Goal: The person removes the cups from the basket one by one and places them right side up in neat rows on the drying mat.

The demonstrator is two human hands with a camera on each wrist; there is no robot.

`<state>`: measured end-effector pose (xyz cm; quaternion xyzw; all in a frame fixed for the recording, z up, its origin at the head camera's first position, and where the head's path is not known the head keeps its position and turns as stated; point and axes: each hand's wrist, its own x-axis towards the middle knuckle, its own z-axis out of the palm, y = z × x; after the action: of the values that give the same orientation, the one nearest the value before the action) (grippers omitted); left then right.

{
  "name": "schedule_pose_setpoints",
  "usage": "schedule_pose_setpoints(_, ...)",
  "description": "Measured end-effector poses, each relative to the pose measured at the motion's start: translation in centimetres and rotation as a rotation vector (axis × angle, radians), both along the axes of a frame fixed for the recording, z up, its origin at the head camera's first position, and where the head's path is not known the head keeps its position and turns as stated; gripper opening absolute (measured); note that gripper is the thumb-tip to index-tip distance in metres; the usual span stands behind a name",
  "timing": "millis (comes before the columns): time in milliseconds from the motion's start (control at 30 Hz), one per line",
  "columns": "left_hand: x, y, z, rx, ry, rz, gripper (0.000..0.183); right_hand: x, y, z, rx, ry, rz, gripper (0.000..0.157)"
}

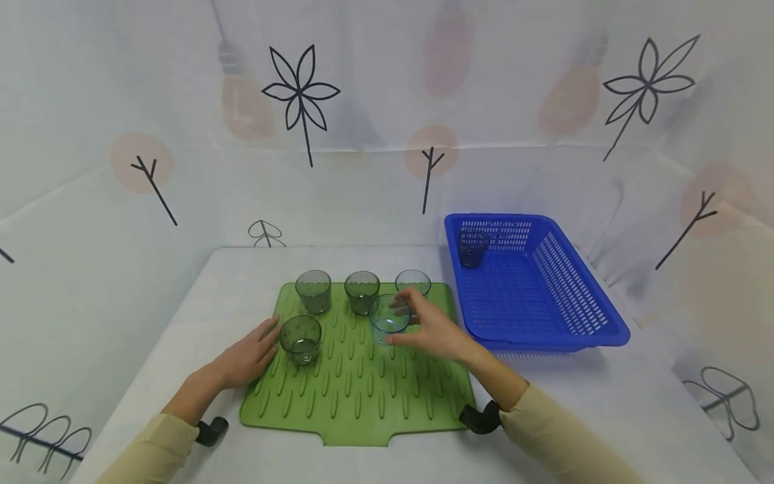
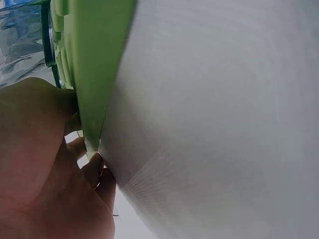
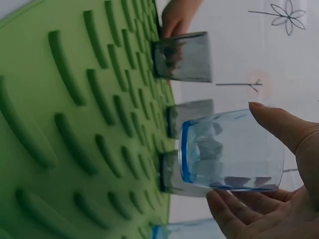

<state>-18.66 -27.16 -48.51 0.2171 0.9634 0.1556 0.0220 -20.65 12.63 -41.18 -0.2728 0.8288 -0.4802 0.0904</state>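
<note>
In my right hand (image 1: 432, 329) is a clear, blue-tinted drinking glass (image 1: 387, 317), gripped by its sides between thumb and fingers. The right wrist view shows this glass (image 3: 232, 152) upright and seemingly just above the green ridged mat (image 1: 357, 400). My left hand (image 1: 246, 356) rests at the mat's left edge with fingers extended, close beside a grey glass (image 1: 301, 341); whether it touches that glass I cannot tell. Along the mat's back stand two more grey glasses (image 1: 314, 294) and another blue-tinted glass (image 1: 413, 279), partly hidden by the right hand.
A blue plastic basket (image 1: 580, 286) stands on the white table to the right of the mat, and one dark glass (image 1: 474, 249) is in its back left corner. White patterned cloth (image 1: 363, 195) hangs behind and at both sides of the table.
</note>
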Motion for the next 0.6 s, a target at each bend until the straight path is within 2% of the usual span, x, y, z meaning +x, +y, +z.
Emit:
schedule_pose_setpoints(233,0.1,0.1,0.1,-0.014,-0.008,0.003,0.051,0.2,-1.9,-1.5,0.032,0.014,0.015,0.077)
schedule_pose_setpoints(400,0.2,0.2,0.3,-0.002,-0.01,0.006,0.051,0.3,-2.7,-2.3,0.016,-0.024,0.028,0.076)
schedule_pose_setpoints(600,0.2,0.3,0.4,-0.002,-0.018,0.012,0.051,-0.1,-3.4,-3.3,0.046,-0.059,0.052,0.077)
